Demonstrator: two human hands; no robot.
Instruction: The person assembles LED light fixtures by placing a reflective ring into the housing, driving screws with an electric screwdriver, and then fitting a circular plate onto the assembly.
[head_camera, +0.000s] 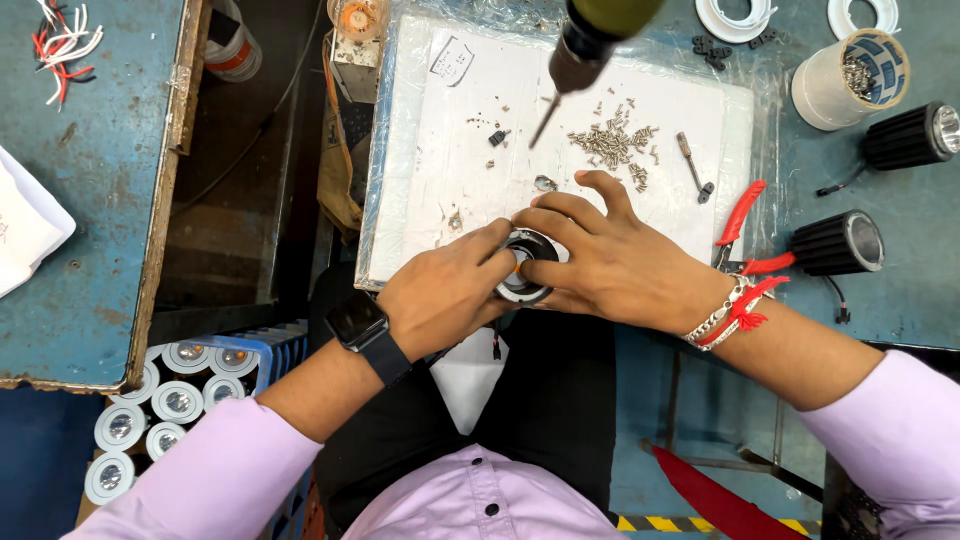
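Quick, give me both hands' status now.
Left hand: closed on the round lamp housing.
Right hand: gripping the same lamp housing from the other side.

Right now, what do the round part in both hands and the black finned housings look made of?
Round part: likely metal, with a black ring and a shiny silver rim. Black finned housings: probably cast metal with a matte black coating and ribbed sides, though plastic can't be ruled out.

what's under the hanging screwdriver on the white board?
Below the hanging screwdriver the white board carries a pile of screws, a few stray small parts and a loose bit. Both hands, left hand and right hand, cover most of the round lamp housing.
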